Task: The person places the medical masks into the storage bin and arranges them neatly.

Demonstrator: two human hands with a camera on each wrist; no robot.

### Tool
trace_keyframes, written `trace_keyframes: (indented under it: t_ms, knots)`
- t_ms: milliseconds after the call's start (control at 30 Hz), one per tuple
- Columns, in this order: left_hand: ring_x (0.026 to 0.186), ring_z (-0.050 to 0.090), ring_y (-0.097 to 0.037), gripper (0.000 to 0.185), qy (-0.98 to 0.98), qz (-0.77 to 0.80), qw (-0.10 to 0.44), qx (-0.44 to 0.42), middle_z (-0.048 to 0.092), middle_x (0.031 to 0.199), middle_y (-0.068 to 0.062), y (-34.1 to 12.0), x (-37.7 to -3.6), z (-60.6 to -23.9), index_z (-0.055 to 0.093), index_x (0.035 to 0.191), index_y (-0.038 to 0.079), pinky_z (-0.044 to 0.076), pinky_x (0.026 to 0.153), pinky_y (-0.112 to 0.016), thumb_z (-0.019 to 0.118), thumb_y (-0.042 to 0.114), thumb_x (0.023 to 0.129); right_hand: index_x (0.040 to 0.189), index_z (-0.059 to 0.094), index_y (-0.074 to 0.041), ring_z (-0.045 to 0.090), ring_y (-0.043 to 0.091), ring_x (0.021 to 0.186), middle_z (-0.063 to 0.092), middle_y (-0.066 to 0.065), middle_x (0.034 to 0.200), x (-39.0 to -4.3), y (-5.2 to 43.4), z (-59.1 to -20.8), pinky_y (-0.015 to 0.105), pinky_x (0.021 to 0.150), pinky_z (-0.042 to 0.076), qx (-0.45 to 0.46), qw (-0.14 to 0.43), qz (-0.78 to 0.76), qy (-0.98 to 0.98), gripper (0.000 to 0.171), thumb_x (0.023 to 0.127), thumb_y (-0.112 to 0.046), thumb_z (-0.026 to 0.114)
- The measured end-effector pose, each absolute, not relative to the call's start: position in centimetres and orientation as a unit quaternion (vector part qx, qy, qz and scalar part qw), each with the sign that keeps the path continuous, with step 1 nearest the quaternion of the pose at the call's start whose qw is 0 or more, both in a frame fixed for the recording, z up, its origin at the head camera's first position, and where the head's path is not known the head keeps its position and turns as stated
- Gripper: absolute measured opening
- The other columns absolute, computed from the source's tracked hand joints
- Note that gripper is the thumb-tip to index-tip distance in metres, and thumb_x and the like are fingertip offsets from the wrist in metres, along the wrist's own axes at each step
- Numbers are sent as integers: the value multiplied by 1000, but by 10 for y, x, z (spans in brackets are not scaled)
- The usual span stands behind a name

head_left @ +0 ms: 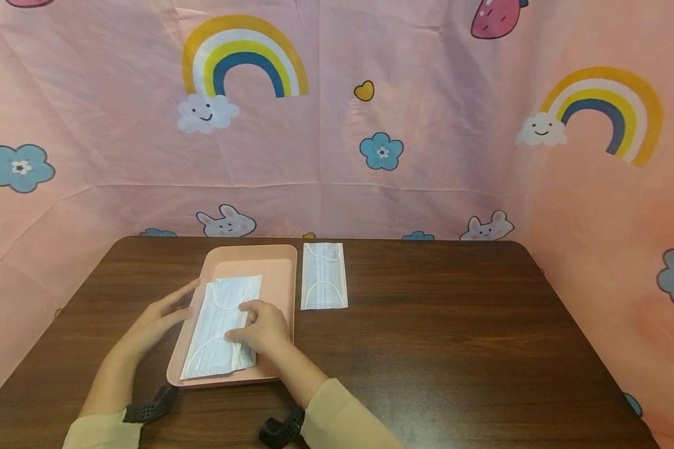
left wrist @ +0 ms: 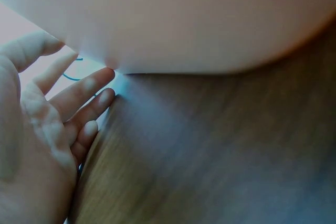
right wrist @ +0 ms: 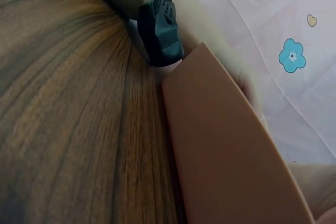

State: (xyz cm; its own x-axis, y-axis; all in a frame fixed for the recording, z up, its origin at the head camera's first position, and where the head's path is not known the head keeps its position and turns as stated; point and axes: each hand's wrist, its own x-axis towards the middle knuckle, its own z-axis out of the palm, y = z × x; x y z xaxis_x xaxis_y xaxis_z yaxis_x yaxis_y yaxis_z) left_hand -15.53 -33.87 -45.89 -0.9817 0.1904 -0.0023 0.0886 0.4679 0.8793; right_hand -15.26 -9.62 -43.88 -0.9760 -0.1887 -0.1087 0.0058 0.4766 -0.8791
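Two pale blue face masks (head_left: 216, 327) with white ear loops lie overlapping in a pink tray (head_left: 281, 265). My right hand (head_left: 266, 327) is over the tray from the right, its thumb and curled fingers pinching the upper mask near its right edge. Part of the lower mask is hidden beneath the upper one and that hand. At the tray's left side, my left hand (head_left: 151, 324) has its fingers extended, fingertips right at the rim. The left wrist view shows that hand's spread fingers (left wrist: 84, 90) beside the tray's outer wall (left wrist: 173, 24).
Another face mask (head_left: 324, 277) lies flat on the dark wooden table (head_left: 455, 324), just right of the tray. A pink printed cloth (head_left: 337, 137) hangs behind and beside the table. Black wrist straps (head_left: 154, 405) are around both wrists, close to the tray's near edge.
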Motion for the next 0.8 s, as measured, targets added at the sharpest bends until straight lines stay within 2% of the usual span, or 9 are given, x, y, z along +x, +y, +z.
trace_keyframes:
  t_ms: [133,267,367,400,533,567,700,800]
  knots:
    - [135,18,-51,63,855,511,56,73,23,152,-25,-338,-155,-458,30,151,10,20,97,-72,58,24,96,113,71,-16,44,8,59,48,-6,64,-152,-95,-437,22,53,39,-61,91,-458,882,50,67,-21,89]
    - [133,23,-52,63,857,508,52,73,24,151,-25,-338,-155,-458,30,150,9,21,97,-71,58,25,96,112,71,-20,58,10,87,65,-7,90,-151,-96,-437,25,77,47,-66,90,-413,904,50,66,-25,89]
    - [131,26,-52,63,856,510,51,76,24,151,-25,-338,-155,-460,30,150,8,22,97,-71,58,24,97,113,70,-22,57,13,108,66,-8,112,-151,-96,-438,29,91,44,-69,90,-388,915,51,66,-27,89]
    - [131,27,-52,62,856,509,50,78,24,151,-26,-338,-156,-460,30,150,8,22,97,-71,57,24,97,113,70,-23,56,13,110,66,-8,114,-151,-96,-438,29,92,44,-71,90,-381,917,51,66,-27,89]
    - [130,29,-53,62,854,512,49,84,24,151,-26,-339,-156,-463,30,150,8,23,97,-70,57,23,97,114,70,-24,57,13,107,65,-7,111,-151,-96,-439,29,89,44,-80,83,-358,927,52,66,-30,89]
    - [128,32,-53,61,854,511,48,85,24,151,-26,-339,-156,-463,30,150,8,24,96,-70,57,23,97,115,69,-25,57,12,102,64,-6,109,-151,-96,-438,28,86,45,-82,82,-355,928,53,66,-30,89]
    - [132,24,-52,62,853,514,50,80,24,151,-26,-339,-156,-462,30,150,9,21,97,-72,57,23,97,117,69,-27,48,8,79,55,-5,94,-149,-94,-437,23,71,42,-95,65,-374,920,54,67,-29,88]
    - [132,23,-52,61,853,514,49,81,24,151,-26,-339,-155,-461,31,150,9,21,97,-72,57,23,97,117,69,-26,41,6,71,48,-5,86,-148,-90,-433,19,63,38,-120,33,-409,904,52,68,-27,88]
